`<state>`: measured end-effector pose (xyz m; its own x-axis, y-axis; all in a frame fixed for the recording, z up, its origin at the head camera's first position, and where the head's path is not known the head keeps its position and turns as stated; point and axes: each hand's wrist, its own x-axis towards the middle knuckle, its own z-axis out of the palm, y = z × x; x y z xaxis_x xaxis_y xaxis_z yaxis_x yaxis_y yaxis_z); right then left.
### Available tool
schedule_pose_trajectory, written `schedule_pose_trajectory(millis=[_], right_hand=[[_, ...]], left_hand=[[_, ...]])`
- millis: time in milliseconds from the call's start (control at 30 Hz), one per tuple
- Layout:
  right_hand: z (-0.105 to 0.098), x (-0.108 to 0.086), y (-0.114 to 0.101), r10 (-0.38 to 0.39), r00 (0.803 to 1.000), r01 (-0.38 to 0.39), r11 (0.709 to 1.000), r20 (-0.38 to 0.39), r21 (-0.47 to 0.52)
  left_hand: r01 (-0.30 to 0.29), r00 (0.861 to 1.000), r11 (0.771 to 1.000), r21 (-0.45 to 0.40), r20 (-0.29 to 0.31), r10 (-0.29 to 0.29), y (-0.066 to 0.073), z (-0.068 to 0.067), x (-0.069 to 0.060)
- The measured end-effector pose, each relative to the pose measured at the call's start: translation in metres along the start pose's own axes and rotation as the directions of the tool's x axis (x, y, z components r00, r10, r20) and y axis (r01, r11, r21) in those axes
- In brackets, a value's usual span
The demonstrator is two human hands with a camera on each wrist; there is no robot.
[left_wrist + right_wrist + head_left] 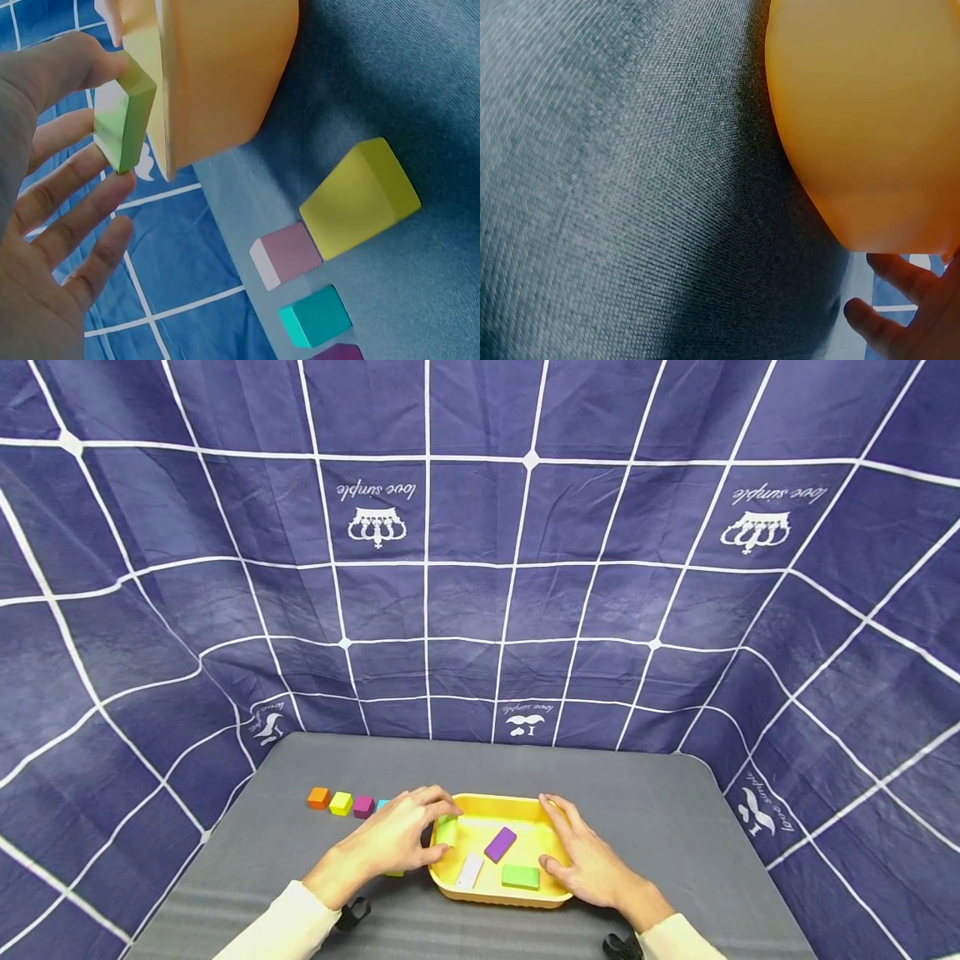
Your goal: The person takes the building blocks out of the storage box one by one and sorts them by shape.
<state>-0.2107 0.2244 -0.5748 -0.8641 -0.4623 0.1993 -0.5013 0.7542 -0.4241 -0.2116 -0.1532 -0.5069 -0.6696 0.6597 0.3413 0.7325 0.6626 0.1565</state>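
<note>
My left hand [405, 831] pinches a light green block [127, 112] between thumb and fingertips, over the left end of a yellow tray [498, 900]. Inside the tray lie a purple block [500, 844], a pale pinkish-white block [470, 871] and a green block [521, 877]. Resting against the tray's right end, my right hand [592, 860] has its thumb over the rim and an index fingertip by the far right corner. The right wrist view shows two of its fingers [874, 322] extended, spread apart beside the tray's outer wall.
Left of the tray runs a row of small blocks: orange [318, 798], yellow [341, 803], purple [363, 807] and turquoise [315, 316]. A pink block [289, 253] and a larger yellow block [360, 199] stand nearer the tray. Blue checked cloth [480, 602] surrounds the grey table [675, 810].
</note>
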Motion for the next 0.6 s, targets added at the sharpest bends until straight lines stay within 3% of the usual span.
schedule_pose_trajectory(millis=[400, 600], right_hand=[[0.002, -0.002, 0.0, 0.0, 1.0, 0.0, 1.0, -0.01, 0.002], [0.001, 0.0, -0.001, 0.007, 1.0, -0.007, 1.0, 0.002, 0.008]], left_hand=[[0.015, 0.998, 1.0, -0.021, -0.06, -0.016, -0.012, -0.003, -0.018], [0.063, 0.995, 0.997, -0.037, -0.069, -0.065, -0.017, -0.008, -0.028]])
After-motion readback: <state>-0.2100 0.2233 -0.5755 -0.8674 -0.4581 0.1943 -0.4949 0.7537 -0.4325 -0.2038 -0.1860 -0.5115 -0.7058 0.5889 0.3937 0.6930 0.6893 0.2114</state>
